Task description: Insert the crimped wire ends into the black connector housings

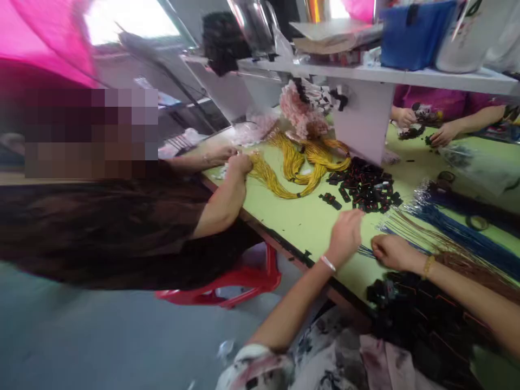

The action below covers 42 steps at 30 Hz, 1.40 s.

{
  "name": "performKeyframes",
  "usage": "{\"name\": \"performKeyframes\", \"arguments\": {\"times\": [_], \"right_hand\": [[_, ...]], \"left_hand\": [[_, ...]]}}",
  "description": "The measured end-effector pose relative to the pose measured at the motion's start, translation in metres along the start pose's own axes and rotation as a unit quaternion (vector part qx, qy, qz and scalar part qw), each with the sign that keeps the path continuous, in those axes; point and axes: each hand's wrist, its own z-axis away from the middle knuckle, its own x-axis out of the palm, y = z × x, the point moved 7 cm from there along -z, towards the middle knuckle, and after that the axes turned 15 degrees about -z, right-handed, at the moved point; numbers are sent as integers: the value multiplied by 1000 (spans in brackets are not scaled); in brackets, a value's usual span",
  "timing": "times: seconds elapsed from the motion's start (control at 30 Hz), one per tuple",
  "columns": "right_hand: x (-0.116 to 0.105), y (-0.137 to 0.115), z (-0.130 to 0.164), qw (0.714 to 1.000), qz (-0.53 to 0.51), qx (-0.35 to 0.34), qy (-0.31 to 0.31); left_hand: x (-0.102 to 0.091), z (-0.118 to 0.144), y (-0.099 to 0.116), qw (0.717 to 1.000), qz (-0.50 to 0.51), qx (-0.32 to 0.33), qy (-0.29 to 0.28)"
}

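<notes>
My left hand is over the table beside the pile of small black connector housings. Its fingers are pinched together, and what is between them is too small and blurred to make out. Close by, my right hand is curled closed on thin blue wires, whose ends stick out on its left side. Pale and brown wires lie just behind this hand. More black parts with orange-red lines are heaped beneath my right forearm.
A co-worker at left handles small parts near yellow wire bundles. Another person's hands work across the table. A loaded shelf spans above. Blue wire bundles lie right; a red stool stands below.
</notes>
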Motion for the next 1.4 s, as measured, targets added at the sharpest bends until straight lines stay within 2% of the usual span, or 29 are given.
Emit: {"name": "performKeyframes", "arguments": {"times": [0.1,0.17,0.3,0.37,0.43,0.5,0.53,0.6,0.67,0.73,0.87,1.07,1.23,1.4], "right_hand": [[2,1,0,999,34,-4,14],[1,2,1,999,43,1,24],[-7,3,4,999,20,12,48],[-12,3,6,998,10,22,61],[-17,3,7,997,15,29,75],[-21,2,8,995,21,26,90],[-22,3,8,995,15,21,96],[-22,5,7,994,-32,5,101],[-19,9,6,988,-118,-15,96],[-15,12,5,973,-213,-33,87],[-12,15,3,936,-338,-53,86],[-15,19,3,909,-401,-29,112],[-16,16,4,918,-382,-40,101],[-13,15,6,941,-319,-36,102]], "left_hand": [[15,-22,-56,996,-55,-52,-56],[23,-30,-74,992,-67,-47,-95],[20,-25,-75,992,-48,-59,-101],[15,-18,-67,992,14,-86,-89],[12,-10,-61,980,128,-131,-82],[13,-1,-56,936,284,-188,-85],[15,4,-53,900,367,-217,-91],[21,13,-45,809,509,-273,-111],[25,21,-35,729,593,-316,-135],[27,28,-24,682,627,-343,-156],[26,36,-3,650,651,-345,-184],[29,40,16,612,686,-335,-205],[35,42,19,568,720,-336,-212],[38,43,20,551,731,-337,-218]]}}
